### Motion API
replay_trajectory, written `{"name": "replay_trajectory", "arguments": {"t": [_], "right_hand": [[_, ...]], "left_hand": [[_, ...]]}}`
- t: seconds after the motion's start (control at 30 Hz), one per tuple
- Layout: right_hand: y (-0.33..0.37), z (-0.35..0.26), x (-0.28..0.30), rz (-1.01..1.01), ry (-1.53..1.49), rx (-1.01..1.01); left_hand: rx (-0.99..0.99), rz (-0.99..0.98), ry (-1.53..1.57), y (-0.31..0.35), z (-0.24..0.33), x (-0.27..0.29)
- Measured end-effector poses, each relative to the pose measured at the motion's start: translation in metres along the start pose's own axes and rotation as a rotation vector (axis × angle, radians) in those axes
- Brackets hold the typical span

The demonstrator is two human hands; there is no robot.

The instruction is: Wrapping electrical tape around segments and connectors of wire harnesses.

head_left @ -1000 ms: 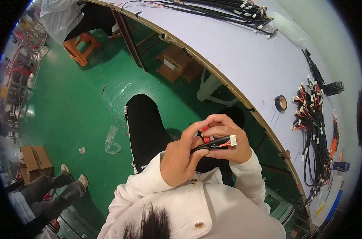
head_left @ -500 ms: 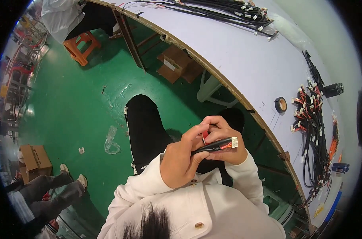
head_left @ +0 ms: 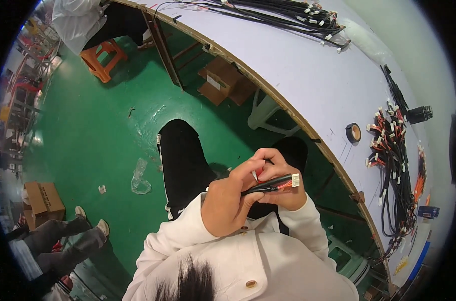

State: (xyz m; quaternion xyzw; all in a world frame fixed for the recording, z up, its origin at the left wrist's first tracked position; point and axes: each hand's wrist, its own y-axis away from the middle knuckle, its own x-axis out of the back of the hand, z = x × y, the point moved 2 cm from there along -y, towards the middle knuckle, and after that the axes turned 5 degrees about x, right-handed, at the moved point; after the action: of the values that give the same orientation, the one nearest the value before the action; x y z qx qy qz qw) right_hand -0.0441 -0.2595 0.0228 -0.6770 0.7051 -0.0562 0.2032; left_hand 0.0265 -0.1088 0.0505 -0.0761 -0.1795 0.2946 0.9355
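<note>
Over my lap, both hands meet around a black-sleeved cable (head_left: 262, 186) with red wires and a white multi-pin connector (head_left: 295, 180) at its right end. My left hand (head_left: 227, 201) is closed on the cable, thumb pressed along it. The fingers of my right hand (head_left: 287, 194) curl in from the other side, behind the connector. Between the fingertips shows a small red object (head_left: 260, 172) with a pale pointed edge; it lies within the right hand's curled fingers, and its kind is mostly hidden.
On the white table (head_left: 308, 85) at the right lie a black tape roll (head_left: 353, 132), a heap of connector cables (head_left: 388, 145) and a black jar (head_left: 420, 114). More black cables (head_left: 283, 20) lie at the far end. An orange stool (head_left: 103, 60) and cardboard boxes (head_left: 45, 200) stand on the green floor.
My right hand has shifted slightly, its fingers curling more. The red object shows less, with its pale edge now visible. The cable stays nearly in place.
</note>
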Motion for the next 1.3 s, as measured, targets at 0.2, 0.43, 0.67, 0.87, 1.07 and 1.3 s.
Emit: {"name": "replay_trajectory", "arguments": {"t": [0.2,0.43,0.67,0.87,1.07,1.3], "right_hand": [[-0.004,-0.004,0.0,-0.015,-0.038,0.016],[-0.001,-0.01,0.003,-0.092,0.028,-0.122],[0.025,0.002,-0.014,0.307,-0.309,-0.302],[0.026,0.005,-0.018,0.351,-0.132,-0.275],[0.026,-0.004,-0.023,0.375,-0.165,-0.34],[0.027,-0.005,-0.028,0.448,-0.174,-0.335]], "left_hand": [[0.017,-0.013,0.008,0.001,0.001,0.001],[0.078,0.072,0.043,0.0,-0.002,-0.007],[0.155,0.072,0.125,0.004,-0.01,-0.005],[0.238,0.064,0.19,0.005,-0.011,0.0],[0.046,0.216,-0.188,0.002,-0.012,-0.002],[-0.103,0.304,-0.217,0.0,-0.014,0.003]]}}
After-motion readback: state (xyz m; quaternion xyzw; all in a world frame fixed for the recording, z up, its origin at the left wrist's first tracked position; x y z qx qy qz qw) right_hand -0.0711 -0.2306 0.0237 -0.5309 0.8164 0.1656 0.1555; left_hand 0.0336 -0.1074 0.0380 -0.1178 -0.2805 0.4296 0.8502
